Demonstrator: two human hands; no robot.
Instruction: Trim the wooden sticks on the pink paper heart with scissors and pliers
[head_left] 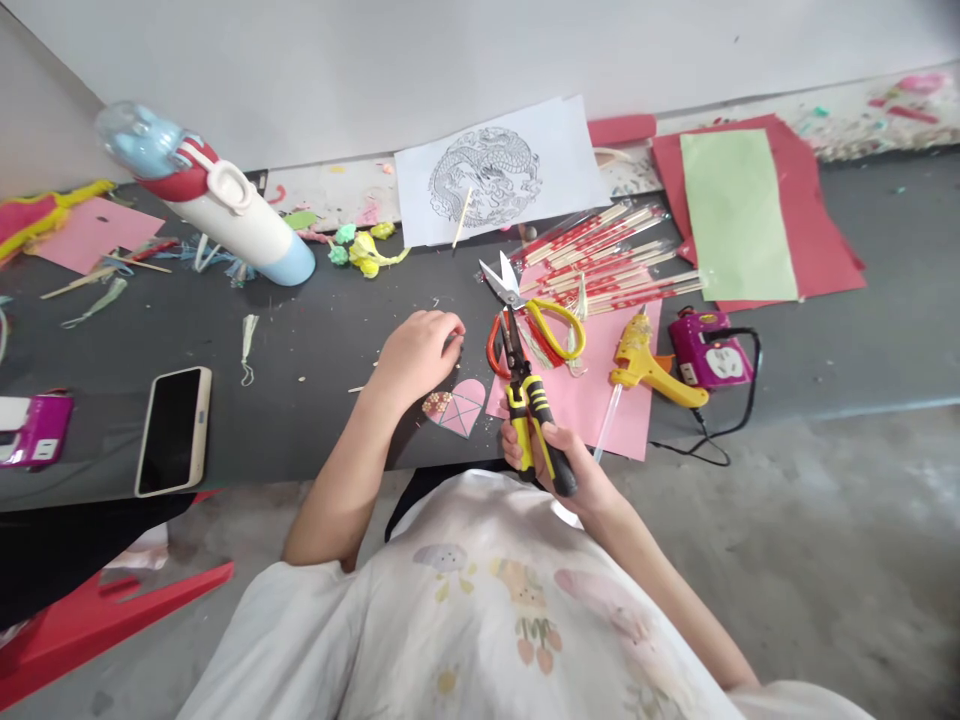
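My right hand (562,462) is closed around the yellow-and-black handles of a pair of pliers (538,420), whose dark jaws point away from me over the scissors. Curled on the dark table, my left hand (421,348) has its thumb close to its fingers; whatever is in them is hidden. Just below it lies a pink paper heart (461,410) divided by dark lines, one section covered with small pale pieces. Scissors (510,290) with red and yellow handles lie with blades apart, partly on pink paper (592,390).
A yellow glue gun (649,365) lies beside a purple power socket (709,350) with a black cord. Beyond are wrapped sticks (600,255), a dragon print (487,175), and red and green paper (739,215). Leftward are a bottle (225,210) and phone (174,432).
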